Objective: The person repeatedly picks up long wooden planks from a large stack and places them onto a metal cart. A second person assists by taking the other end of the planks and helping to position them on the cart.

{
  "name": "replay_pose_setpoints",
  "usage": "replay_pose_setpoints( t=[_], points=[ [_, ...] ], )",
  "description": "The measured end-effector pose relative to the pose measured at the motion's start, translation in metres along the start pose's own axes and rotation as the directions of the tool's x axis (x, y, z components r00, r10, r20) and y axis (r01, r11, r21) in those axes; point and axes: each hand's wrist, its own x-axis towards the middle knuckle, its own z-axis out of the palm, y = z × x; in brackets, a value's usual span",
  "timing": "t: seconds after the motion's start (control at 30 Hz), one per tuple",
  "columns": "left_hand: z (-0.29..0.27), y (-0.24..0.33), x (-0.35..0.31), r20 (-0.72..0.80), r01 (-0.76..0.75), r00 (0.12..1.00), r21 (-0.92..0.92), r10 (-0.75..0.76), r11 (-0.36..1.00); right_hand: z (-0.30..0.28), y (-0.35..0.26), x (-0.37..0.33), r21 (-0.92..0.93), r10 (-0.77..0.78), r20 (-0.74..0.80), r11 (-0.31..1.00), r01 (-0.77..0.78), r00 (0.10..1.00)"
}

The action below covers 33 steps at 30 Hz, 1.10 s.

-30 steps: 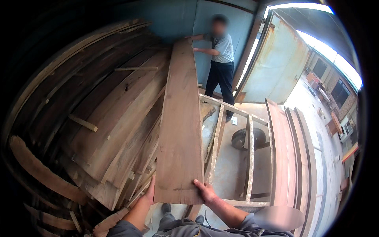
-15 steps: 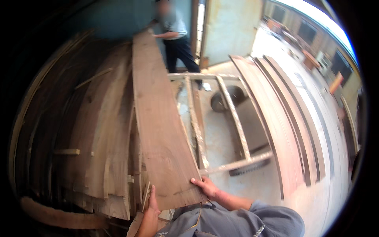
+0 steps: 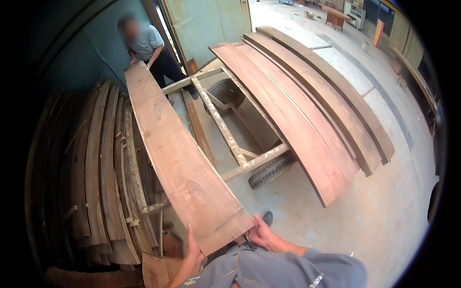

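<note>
A long, wide wooden plank [image 3: 180,163] stretches away from my body, its near end at my waist. My left hand [image 3: 193,250] grips the near left corner, thumb up along the edge. At the near right corner, my right hand [image 3: 260,233] is closed round the edge, its lower fingers partly hidden. A person [image 3: 144,45] in a light shirt and dark trousers holds the far end with both hands. Below the plank's right side is a metal cart frame [image 3: 218,122] with crossbars, and several planks [image 3: 293,115] lie on its right part.
Stacked boards [image 3: 98,163] with thin spacer sticks fill the left side. Two tyres show under the cart, the nearer tyre [image 3: 271,170] close to the plank. Behind stands a pale green metal door [image 3: 206,29]. Concrete floor [image 3: 384,192] extends right, toward a distant wooden table [image 3: 336,17].
The plank has moved away from the stacked boards toward the cart, held at both ends. My view has turned right, showing more of the planks there. Both my hands keep their grip.
</note>
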Motion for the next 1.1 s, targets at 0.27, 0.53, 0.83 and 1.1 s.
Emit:
replay_pose_setpoints(
  t=[0.27, 0.53, 0.83, 1.1],
  points=[
    [0.11, -0.132, 0.044, 0.071, 0.26, 0.963, 0.018, -0.261, 0.965, -0.099, -0.101, -0.079, -0.003, -0.242, -0.271, 0.968, 0.25, 0.932],
    [0.103, -0.232, 0.1, -0.045, 0.353, 0.936, 0.103, -0.35, 0.93, -0.168, -0.12, -0.088, 0.012, -0.269, -0.381, 0.955, 0.296, 0.884],
    [0.058, -0.261, 0.122, -0.105, 0.338, 0.941, 0.246, -0.322, 0.909, -0.209, -0.078, -0.07, 0.012, -0.282, -0.424, 0.948, 0.317, 0.861],
    [0.06, -0.258, 0.121, -0.018, 0.315, 0.946, 0.279, -0.322, 0.907, -0.214, -0.003, -0.07, 0.021, -0.251, -0.372, 0.96, 0.279, 0.893]
  ],
)
